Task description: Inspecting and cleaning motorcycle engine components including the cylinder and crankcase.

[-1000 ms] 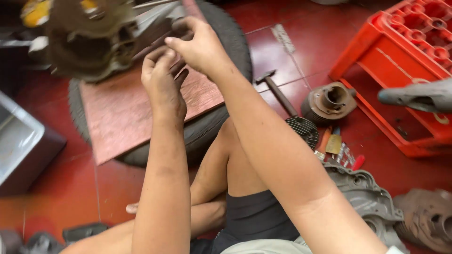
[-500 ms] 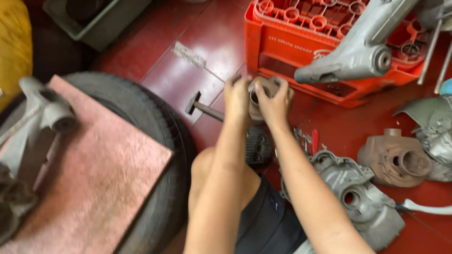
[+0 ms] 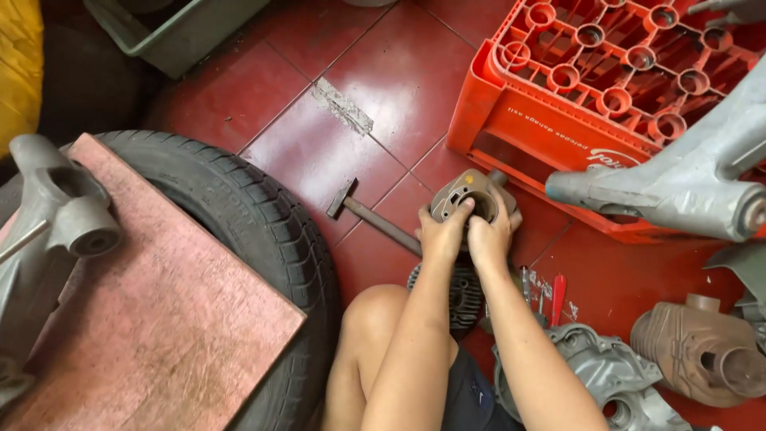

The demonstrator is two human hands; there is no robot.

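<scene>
**Inspector:** Start at the left of the floor (image 3: 319,152). What is there?

**Onlooker:** A grey metal casting (image 3: 60,219) lies on a pink board (image 3: 159,319), and the board lies flat across a tyre (image 3: 263,215). Nobody is touching any of them. Just right of the tyre a hammer (image 3: 375,217) lies on the tiles, its handle pointing toward the hands.

**Inspector:** And the hands?

**Onlooker:** Both are on one brownish metal cylinder part (image 3: 471,195) with a round bore, low against the front wall of the red crate (image 3: 519,120). The left hand (image 3: 441,231) is wrapped on its left side with fingers reaching the bore's rim. The right hand (image 3: 491,235) is clamped around its right side. Both are closed tight on it. I cannot tell whether it rests on the floor or is just clear of it.

**Inspector:** Step in hand?

**Onlooker:** By my reading, taking hold of that part. Any move from here calls for a firm two-handed hold, and for keeping clear of the crate and the hammer handle.

**Inspector:** Further right?

**Onlooker:** A dark finned round part (image 3: 459,291) sits under the forearms, with a red-handled tool (image 3: 557,287) beside it. A long grey casting (image 3: 686,187) lies across the crate's corner. An engine casing (image 3: 606,375) and a brown finned cylinder (image 3: 694,347) lie toward the floor's lower right.
</scene>
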